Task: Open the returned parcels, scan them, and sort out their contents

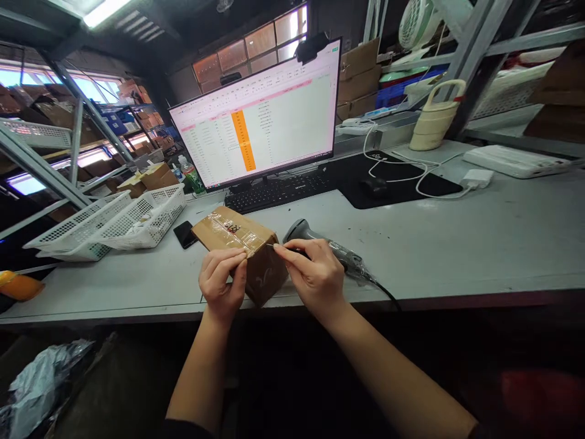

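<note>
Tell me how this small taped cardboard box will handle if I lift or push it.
Probably stiff: the cardboard box keeps square edges while the left hand pinches it. Likely light: fingertips alone steady it. Glossy tape on top may be slippery; bare cardboard sides should grip better.

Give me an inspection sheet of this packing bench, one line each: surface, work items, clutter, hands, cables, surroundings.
Surface: grey table, worn top.
Work items: small brown cardboard box sealed with clear tape, near the front edge; thin dark tool at its top edge.
Clutter: white perforated plastic baskets, black phone, grey handheld scanner beside the box.
Hands: left hand grips the box's near corner; right hand pinches the tool.
Cables: black scanner cable runs off the front edge; white cable loops over the black mat.
Surroundings: monitor showing a spreadsheet, black keyboard, metal shelves with cartons.
</note>
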A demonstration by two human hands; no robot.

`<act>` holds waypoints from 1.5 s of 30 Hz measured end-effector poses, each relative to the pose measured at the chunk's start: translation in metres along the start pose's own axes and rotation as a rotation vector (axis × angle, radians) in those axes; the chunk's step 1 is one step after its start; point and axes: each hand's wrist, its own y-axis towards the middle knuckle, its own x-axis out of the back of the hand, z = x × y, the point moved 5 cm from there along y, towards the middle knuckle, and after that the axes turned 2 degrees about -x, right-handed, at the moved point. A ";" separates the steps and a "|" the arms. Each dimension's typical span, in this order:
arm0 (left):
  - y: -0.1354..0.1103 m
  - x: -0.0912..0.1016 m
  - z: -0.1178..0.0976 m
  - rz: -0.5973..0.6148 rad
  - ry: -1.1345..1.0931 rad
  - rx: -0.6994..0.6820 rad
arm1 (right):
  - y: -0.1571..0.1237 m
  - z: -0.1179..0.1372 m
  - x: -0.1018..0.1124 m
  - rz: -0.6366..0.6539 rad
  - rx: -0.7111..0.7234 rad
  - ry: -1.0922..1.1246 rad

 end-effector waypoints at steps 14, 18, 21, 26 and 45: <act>-0.002 0.010 0.070 -0.005 0.089 0.343 | -0.044 -0.032 0.003 0.290 -0.923 0.921; -0.038 -0.002 0.140 -0.092 -0.371 1.001 | -0.068 0.008 -0.005 0.438 -1.222 1.282; -0.061 0.010 0.143 -0.184 -0.436 1.081 | -0.070 0.022 -0.007 0.511 -1.284 1.377; -0.098 0.068 0.072 -0.423 0.067 0.775 | -0.033 0.002 -0.047 0.590 -1.188 1.337; -0.040 0.002 0.001 0.003 0.076 0.262 | 0.011 -0.054 -0.096 0.516 -0.896 0.969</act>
